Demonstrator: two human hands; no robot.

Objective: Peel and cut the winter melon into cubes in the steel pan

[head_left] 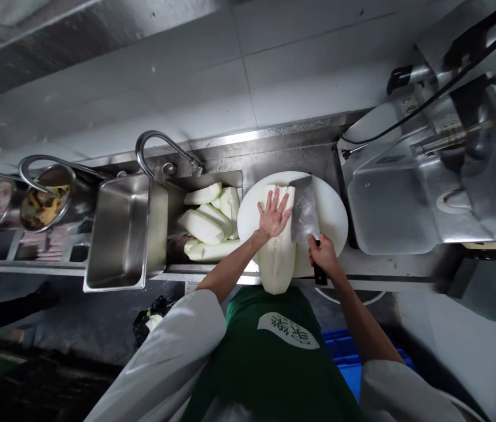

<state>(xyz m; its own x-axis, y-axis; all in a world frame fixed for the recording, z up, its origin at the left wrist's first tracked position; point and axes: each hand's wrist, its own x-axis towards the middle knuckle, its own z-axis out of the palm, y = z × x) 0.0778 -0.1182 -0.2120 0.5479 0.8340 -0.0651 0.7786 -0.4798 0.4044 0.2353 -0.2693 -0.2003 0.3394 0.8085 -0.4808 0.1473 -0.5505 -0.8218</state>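
Lying lengthwise away from the person, the peeled pale melon [277,264] runs from the near edge of the steel surface [389,271], which it overhangs, across the round white cutting board [333,217] toward the wall. The left hand [273,215] is open, palm flat and fingers spread on the melon's far half. The right hand [323,253] is closed around the handle of a cleaver [304,210]. The blade runs nearly parallel to the melon's long axis, against its right flank and just beside the left fingers. The left hand is on the melon; the right is just to its right. More peeled melon pieces [206,225] fill the sink to the left.
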